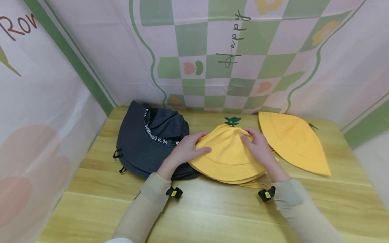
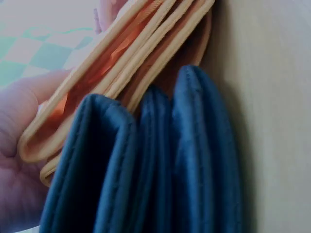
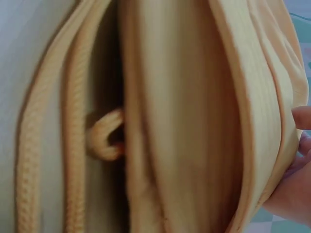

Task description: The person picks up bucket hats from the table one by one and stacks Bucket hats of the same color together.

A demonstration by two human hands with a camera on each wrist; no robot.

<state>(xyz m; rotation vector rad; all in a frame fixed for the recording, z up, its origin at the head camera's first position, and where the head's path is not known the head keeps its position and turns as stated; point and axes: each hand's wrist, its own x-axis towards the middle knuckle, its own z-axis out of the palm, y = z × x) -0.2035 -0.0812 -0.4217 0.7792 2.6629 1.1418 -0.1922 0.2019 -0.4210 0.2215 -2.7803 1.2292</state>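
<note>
A yellow bucket hat (image 1: pixel 226 152) with a green sprout (image 1: pixel 232 121) on its crown lies flattened at the middle of the table. My left hand (image 1: pixel 188 148) grips its left side, thumb across the front. On the other side my right hand (image 1: pixel 258 143) holds it near the crown, thumb on the front and fingers toward the back. Several layered yellow brim edges (image 2: pixel 146 48) show in the left wrist view, overlapping the dark brims (image 2: pixel 194 145). In the right wrist view, a yellow cord (image 3: pixel 75 145) hangs beside the brim (image 3: pixel 243 121).
Dark bucket hats (image 1: pixel 133 145) with a lettered band lie stacked at the left, partly under my left hand. Another yellow hat (image 1: pixel 294 141) lies folded at the right. The wooden table (image 1: pixel 212 216) meets a patterned cloth wall (image 1: pixel 191 40) behind.
</note>
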